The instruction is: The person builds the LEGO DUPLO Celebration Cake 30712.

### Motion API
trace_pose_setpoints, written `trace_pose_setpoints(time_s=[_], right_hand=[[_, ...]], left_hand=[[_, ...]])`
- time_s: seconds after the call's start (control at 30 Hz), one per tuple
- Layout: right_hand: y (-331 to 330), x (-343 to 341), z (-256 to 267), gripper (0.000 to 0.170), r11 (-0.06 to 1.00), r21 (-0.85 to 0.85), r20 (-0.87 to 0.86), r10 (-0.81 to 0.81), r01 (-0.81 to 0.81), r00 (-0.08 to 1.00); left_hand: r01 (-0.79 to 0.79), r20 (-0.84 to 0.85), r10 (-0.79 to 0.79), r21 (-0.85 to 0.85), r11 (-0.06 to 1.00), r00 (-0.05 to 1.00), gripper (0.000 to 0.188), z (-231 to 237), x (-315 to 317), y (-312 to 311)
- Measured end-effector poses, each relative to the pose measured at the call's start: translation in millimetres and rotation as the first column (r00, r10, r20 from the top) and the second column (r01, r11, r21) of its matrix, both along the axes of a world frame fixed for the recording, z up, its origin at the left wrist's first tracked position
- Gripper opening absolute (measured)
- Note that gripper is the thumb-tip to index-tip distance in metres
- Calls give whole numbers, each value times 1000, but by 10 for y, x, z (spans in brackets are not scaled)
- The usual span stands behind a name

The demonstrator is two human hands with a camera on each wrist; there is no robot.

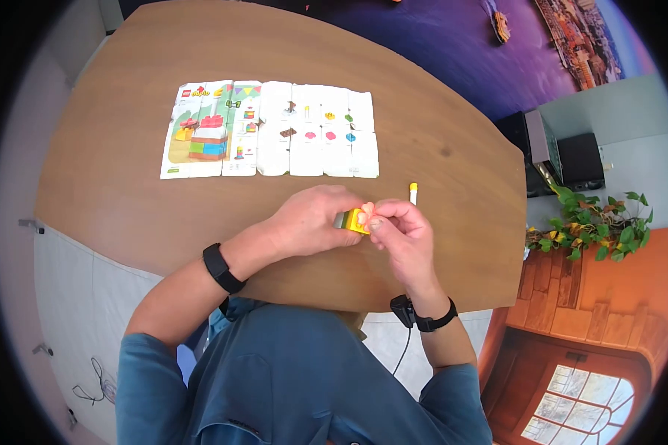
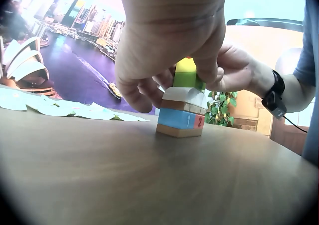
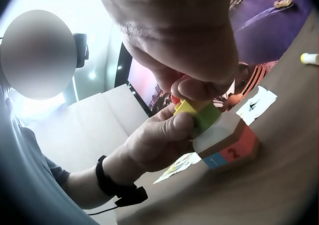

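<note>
A tower of toy bricks stands upright on the table, with a blue brick (image 2: 172, 119) marked 1 and a red brick (image 3: 240, 149) marked 2 near its base. Above them come a brown layer, a white layer (image 3: 219, 134), a green brick (image 3: 207, 117) and a yellow brick (image 1: 355, 225) on top. My left hand (image 1: 312, 221) grips the tower's upper part, thumb against the yellow and green bricks. With thumb and forefinger, my right hand (image 1: 406, 239) pinches a pinkish flower-shaped piece (image 1: 365, 212) right at the yellow top; its underside is hidden by fingers.
An unfolded paper instruction sheet (image 1: 274, 159) lies beyond the hands. To the right, a white candle-like piece (image 1: 413, 194) with a yellow tip rests on the wooden table (image 1: 453, 222). The table's near edge runs close to my body. A leafy plant (image 1: 586, 226) is off to the right.
</note>
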State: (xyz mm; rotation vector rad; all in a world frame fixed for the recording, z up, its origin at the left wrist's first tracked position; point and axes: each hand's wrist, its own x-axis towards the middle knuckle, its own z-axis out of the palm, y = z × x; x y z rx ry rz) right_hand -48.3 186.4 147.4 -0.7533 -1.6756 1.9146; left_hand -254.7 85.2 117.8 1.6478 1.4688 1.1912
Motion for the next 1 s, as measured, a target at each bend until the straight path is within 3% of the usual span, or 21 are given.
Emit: trace_pose_setpoints(time_s=[0.1,0.3,0.43,0.5,0.53,0.6,0.63,0.7,0.93,1.0], right_hand=[[-46,-38,12,13,996,79,-31,-39,41,999],[94,9,-21,13,999,-43,-15,17,-18,1000],[119,7,25,14,997,29,-17,73,-72,997],[111,-16,115,21,962,252,70,85,-100,994],[108,-27,178,21,963,252,69,82,-97,994],[98,-54,310,29,840,498,297,66,-213,953],[89,-64,347,29,840,498,297,66,-214,953],[77,-81,382,33,634,723,339,23,-275,941],[85,-50,288,35,682,700,281,12,-213,960],[101,-57,351,35,583,766,325,13,-271,946]], left_hand=[[21,-9,-21,-26,999,1000,47,29,-6,10],[16,-1,-16,-34,999,1000,47,21,-15,-1],[15,-9,-15,-33,999,1000,48,7,-10,2],[18,-11,-18,-26,1000,1000,47,16,-11,4],[21,-15,-21,-17,1000,1000,47,22,-10,9],[29,-7,-30,-14,999,1000,47,26,-13,17],[34,3,-34,-12,999,999,47,28,-16,17],[29,0,-29,-20,999,1000,47,48,-17,11],[15,20,-15,6,1000,1000,47,-8,-10,6],[14,18,-14,14,1000,1000,44,-16,-12,14]])
